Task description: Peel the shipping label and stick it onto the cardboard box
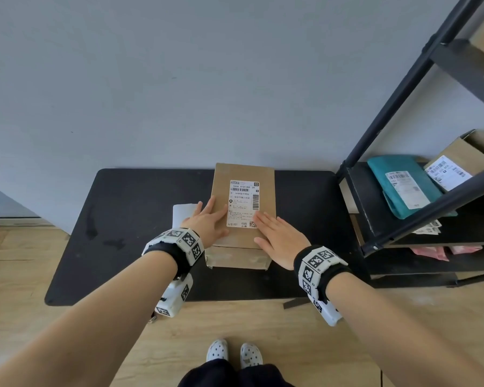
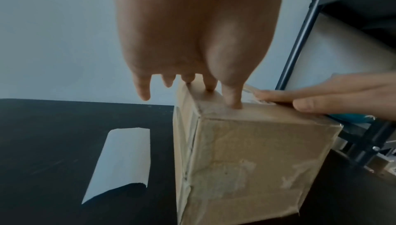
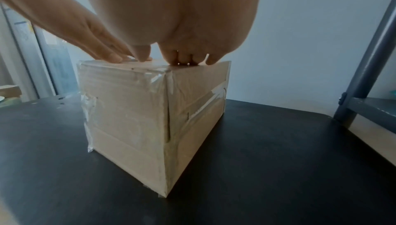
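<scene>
On the black table [image 1: 129, 208] against the grey wall: one taped cardboard box [image 1: 243, 247], shipping label [image 1: 242, 203] stuck flat on its top face. Left hand [image 1: 208, 223] spread flat on the box top at the label's left edge, little finger hanging off the box side in the left wrist view. Right hand [image 1: 280, 238] likewise flat, fingers straight and close together, tips on the label's lower right corner. Neither hand pinching anything.

Just left of the box, one curled white backing sheet [image 2: 124, 159] lying on the table, partly hidden behind the left hand in the head view. To the right, one dark metal shelf rack [image 1: 403, 113], touching or nearly touching the table's end; cannot tell which. On its shelf, one teal mailer bag [image 1: 403, 185] with a label and one brown labelled parcel [image 1: 464, 160], cut off by the frame edge. Lower down, loose printed slips and pink packets, too small to count. Label print unreadable from both wrist views, seen edge-on. Clear tape creased over the box corners. Two spotted shoes [image 1: 234, 356] on the wooden floor below.
</scene>
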`<state>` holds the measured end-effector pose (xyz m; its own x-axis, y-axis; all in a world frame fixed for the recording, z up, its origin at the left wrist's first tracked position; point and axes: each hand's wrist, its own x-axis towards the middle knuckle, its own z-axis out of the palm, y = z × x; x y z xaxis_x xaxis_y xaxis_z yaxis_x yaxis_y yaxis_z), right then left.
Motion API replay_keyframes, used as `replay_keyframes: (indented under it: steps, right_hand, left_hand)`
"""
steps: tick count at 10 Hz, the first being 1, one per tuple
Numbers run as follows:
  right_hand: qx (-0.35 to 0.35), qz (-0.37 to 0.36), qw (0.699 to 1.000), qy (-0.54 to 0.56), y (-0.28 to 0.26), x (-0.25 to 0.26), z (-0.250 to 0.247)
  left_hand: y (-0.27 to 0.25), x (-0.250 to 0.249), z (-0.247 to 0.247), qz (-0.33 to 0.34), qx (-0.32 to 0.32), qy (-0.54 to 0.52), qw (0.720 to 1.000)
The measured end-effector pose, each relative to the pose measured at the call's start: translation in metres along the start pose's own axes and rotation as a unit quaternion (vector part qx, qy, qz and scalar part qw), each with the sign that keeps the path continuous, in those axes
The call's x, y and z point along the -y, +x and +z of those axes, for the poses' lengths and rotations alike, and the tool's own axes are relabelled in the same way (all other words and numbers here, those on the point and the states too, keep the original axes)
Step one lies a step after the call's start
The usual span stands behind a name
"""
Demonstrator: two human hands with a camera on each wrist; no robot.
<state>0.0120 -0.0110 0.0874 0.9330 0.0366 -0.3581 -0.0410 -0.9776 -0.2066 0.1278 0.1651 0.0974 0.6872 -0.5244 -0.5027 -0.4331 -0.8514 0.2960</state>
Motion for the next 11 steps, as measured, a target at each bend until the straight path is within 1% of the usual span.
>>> replay_keyframes:
  steps: [1, 2, 3, 4, 5, 7, 8, 9, 10, 11]
  right_hand:
    - [0.003, 0.017, 1.000, -0.001, 0.005, -0.002, -0.005]
    - [0.010, 0.002, 1.000, 0.003, -0.001, 0.003, -0.006]
    - [0.012, -0.029, 1.000, -0.003, -0.011, 0.007, -0.001]
    - [-0.009, -0.028, 1.000, -0.007, -0.016, 0.003, 0.000]
    - [-0.015, -0.005, 1.000, 0.006, -0.020, 0.000, 0.003]
    - [-0.013, 0.021, 1.000, 0.019, -0.001, 0.010, -0.004]
    - [-0.012, 0.039, 0.999, 0.029, 0.012, 0.007, -0.013]
    - [-0.010, 0.067, 0.997, 0.029, 0.018, -0.001, -0.022]
    - [-0.033, 0.106, 0.993, 0.050, 0.014, -0.010, -0.029]
    - [-0.066, 0.106, 0.990, 0.070, 0.006, -0.014, -0.034]
  left_hand:
    - [-0.003, 0.000, 0.001, -0.004, 0.005, 0.012, 1.000]
    - [-0.003, -0.002, 0.001, -0.002, 0.019, 0.037, 0.999]
    - [-0.005, -0.007, 0.001, 0.030, 0.025, 0.080, 0.996]
    - [-0.010, -0.013, 0.004, 0.088, 0.031, 0.137, 0.986]
    - [-0.015, -0.015, 0.009, 0.087, 0.021, 0.149, 0.985]
    - [-0.016, -0.013, 0.021, 0.123, -0.005, 0.179, 0.976]
    - [-0.015, -0.009, 0.021, 0.119, -0.010, 0.154, 0.981]
    - [-0.015, -0.004, 0.019, 0.081, -0.030, 0.135, 0.987]
    - [-0.018, 0.002, 0.016, 0.047, -0.050, 0.109, 0.992]
    - [-0.022, 0.005, 0.005, 0.036, -0.066, 0.106, 0.991]
